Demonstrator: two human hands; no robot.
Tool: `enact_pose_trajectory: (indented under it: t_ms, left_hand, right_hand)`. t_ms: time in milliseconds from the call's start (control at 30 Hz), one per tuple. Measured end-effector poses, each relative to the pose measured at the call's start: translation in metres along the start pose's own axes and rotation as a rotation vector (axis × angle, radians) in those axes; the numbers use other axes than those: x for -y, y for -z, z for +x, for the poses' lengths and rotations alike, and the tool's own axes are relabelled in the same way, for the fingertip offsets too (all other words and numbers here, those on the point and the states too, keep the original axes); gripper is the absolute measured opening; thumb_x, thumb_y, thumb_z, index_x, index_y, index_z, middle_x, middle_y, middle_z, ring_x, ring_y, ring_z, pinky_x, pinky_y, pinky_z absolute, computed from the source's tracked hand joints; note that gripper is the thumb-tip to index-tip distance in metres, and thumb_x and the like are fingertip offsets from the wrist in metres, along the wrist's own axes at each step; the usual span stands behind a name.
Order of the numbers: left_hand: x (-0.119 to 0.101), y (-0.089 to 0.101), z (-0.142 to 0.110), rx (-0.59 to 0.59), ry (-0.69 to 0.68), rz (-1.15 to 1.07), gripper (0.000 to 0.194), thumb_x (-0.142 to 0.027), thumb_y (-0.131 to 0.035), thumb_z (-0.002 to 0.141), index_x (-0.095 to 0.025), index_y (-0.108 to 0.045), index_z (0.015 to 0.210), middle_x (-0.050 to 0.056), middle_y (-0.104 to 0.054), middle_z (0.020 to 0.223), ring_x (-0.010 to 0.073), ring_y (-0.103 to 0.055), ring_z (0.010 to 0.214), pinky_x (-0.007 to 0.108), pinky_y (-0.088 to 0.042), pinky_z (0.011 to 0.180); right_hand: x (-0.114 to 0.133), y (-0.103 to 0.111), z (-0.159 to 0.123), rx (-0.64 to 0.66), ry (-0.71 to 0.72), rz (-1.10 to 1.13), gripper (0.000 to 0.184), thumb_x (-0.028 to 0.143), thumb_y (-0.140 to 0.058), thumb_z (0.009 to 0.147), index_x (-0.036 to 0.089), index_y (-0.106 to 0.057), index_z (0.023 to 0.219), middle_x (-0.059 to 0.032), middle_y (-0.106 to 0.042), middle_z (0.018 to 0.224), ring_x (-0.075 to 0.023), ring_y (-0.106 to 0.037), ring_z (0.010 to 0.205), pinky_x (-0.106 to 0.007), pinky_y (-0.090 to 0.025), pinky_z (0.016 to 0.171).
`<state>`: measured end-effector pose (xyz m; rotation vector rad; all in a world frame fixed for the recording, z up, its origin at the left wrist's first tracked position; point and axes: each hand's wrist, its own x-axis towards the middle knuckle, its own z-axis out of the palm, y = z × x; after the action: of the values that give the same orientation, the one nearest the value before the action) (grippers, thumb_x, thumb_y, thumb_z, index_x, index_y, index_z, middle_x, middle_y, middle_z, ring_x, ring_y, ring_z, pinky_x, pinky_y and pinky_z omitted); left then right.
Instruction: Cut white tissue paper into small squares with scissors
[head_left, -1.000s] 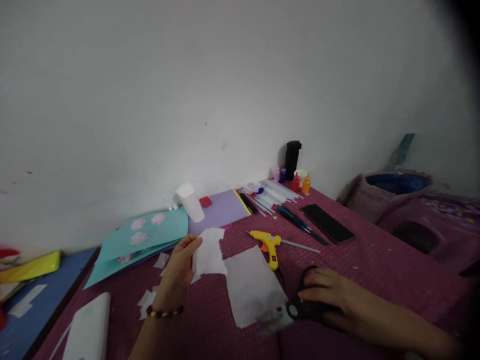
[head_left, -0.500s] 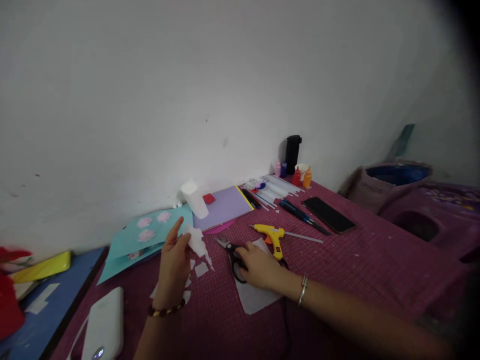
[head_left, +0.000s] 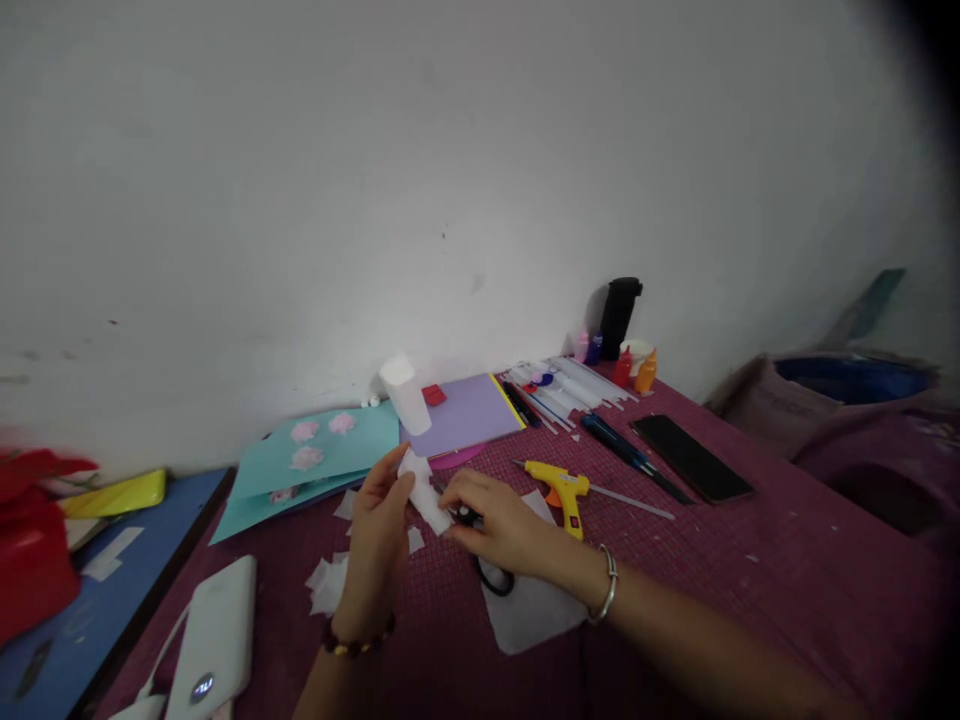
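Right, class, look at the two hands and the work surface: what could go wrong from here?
The scissors in the right hand are close to the left hand, which pinches the small white paper, so a slip might nick a finger.
The yellow glue gun lies near the right wrist; if hot, it could burn. The picture can't settle that.
Loose paper scraps could get brushed away.

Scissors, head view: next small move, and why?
I'd slide the fingers of the right hand into the scissors' loops. The left hand pinches one end of the paper, but a loop hangs below the right hand, seemingly with no finger in it.
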<state>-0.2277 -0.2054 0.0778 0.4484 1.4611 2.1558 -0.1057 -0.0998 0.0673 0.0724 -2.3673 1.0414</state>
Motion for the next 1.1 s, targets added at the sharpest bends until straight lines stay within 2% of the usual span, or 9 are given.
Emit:
enact_pose_trajectory:
  t_ms: [100, 233, 333, 367, 433, 500, 567, 767, 1100]
  left_hand:
    - [0.000, 0.000, 0.001, -0.005, 0.015, 0.005, 0.045, -0.024, -0.073, 0.063, -0.022, -0.063, 0.106, -0.004, -0.064, 0.075, 0.0094, -0.055, 0.055, 0.021, -0.042, 0.050]
    - [-0.013, -0.003, -0.005, 0.005, -0.009, 0.006, 0.051, -0.034, -0.069, 0.072, -0.027, -0.050, 0.119, -0.002, -0.065, 0.083, 0.0127, -0.060, 0.061, 0.023, -0.045, 0.050]
    - [-0.020, 0.002, -0.008, -0.040, -0.084, 0.067, 0.028, -0.036, -0.066, 0.075, -0.026, -0.054, 0.097, -0.006, -0.059, 0.067, 0.0085, -0.051, 0.048, 0.019, -0.037, 0.043]
    - [-0.020, 0.004, -0.008, -0.015, -0.077, 0.108, 0.019, -0.036, -0.066, 0.075, -0.023, -0.054, 0.083, -0.007, -0.054, 0.058, 0.0069, -0.045, 0.043, 0.018, -0.033, 0.040]
    - [-0.016, 0.008, -0.007, 0.131, 0.012, 0.176, 0.027, -0.039, -0.064, 0.075, -0.020, -0.049, 0.063, -0.007, -0.045, 0.046, 0.0057, -0.037, 0.037, 0.018, -0.027, 0.038]
    - [-0.010, 0.010, -0.005, 0.278, 0.138, 0.188, 0.032, -0.045, -0.062, 0.074, -0.020, -0.049, 0.059, -0.006, -0.044, 0.043, 0.0060, -0.034, 0.034, 0.020, -0.024, 0.035]
    - [-0.004, 0.008, -0.005, 0.322, 0.211, 0.156, 0.031, -0.048, -0.063, 0.071, -0.020, -0.052, 0.064, -0.006, -0.047, 0.046, 0.0061, -0.034, 0.032, 0.021, -0.022, 0.033]
    - [-0.002, -0.002, -0.007, 0.255, 0.191, 0.112, 0.029, -0.043, -0.067, 0.069, -0.018, -0.053, 0.066, -0.007, -0.048, 0.048, 0.0039, -0.035, 0.033, 0.017, -0.022, 0.032]
    - [-0.002, -0.006, -0.007, 0.175, 0.263, 0.053, 0.028, -0.037, -0.071, 0.062, -0.017, -0.051, 0.060, -0.007, -0.049, 0.043, 0.0038, -0.035, 0.029, 0.015, -0.023, 0.029]
  right_hand:
    - [-0.005, -0.006, 0.005, -0.039, 0.007, 0.059, 0.018, 0.006, -0.056, 0.075, 0.020, -0.057, 0.086, -0.0006, -0.057, 0.084, -0.0149, -0.052, 0.077, -0.026, -0.040, 0.068]
    - [-0.007, -0.010, 0.014, -0.168, -0.066, 0.174, 0.014, 0.006, -0.055, 0.073, 0.019, -0.056, 0.073, 0.0018, -0.053, 0.071, -0.0132, -0.049, 0.067, -0.025, -0.036, 0.062]
    - [-0.009, -0.011, 0.024, -0.268, -0.174, 0.345, 0.009, 0.016, -0.059, 0.076, 0.019, -0.056, 0.069, 0.0031, -0.051, 0.065, -0.0116, -0.046, 0.060, -0.023, -0.035, 0.056]
    - [-0.010, -0.012, 0.027, -0.275, -0.205, 0.413, 0.010, 0.020, -0.061, 0.077, 0.019, -0.055, 0.068, 0.0036, -0.050, 0.063, -0.0109, -0.045, 0.057, -0.023, -0.035, 0.054]
    - [-0.013, -0.011, 0.032, -0.257, -0.237, 0.533, 0.017, 0.028, -0.064, 0.077, 0.019, -0.054, 0.068, 0.0043, -0.049, 0.061, -0.0100, -0.043, 0.055, -0.022, -0.034, 0.052]
    - [-0.015, -0.010, 0.036, -0.218, -0.238, 0.614, 0.022, 0.034, -0.066, 0.077, 0.018, -0.054, 0.068, 0.0039, -0.050, 0.062, -0.0101, -0.044, 0.056, -0.022, -0.035, 0.052]
    - [-0.015, -0.006, 0.037, -0.180, -0.241, 0.645, 0.022, 0.035, -0.065, 0.078, 0.018, -0.054, 0.070, 0.0032, -0.051, 0.064, -0.0103, -0.045, 0.057, -0.022, -0.036, 0.053]
    - [-0.009, 0.012, 0.038, -0.109, -0.135, 0.385, 0.008, 0.017, -0.059, 0.079, 0.017, -0.057, 0.071, 0.0021, -0.052, 0.068, -0.0112, -0.047, 0.064, -0.022, -0.036, 0.058]
    - [-0.008, 0.017, 0.034, -0.062, -0.058, 0.212, 0.016, 0.002, -0.055, 0.074, 0.017, -0.059, 0.073, 0.0018, -0.055, 0.071, -0.0113, -0.050, 0.068, -0.023, -0.036, 0.061]
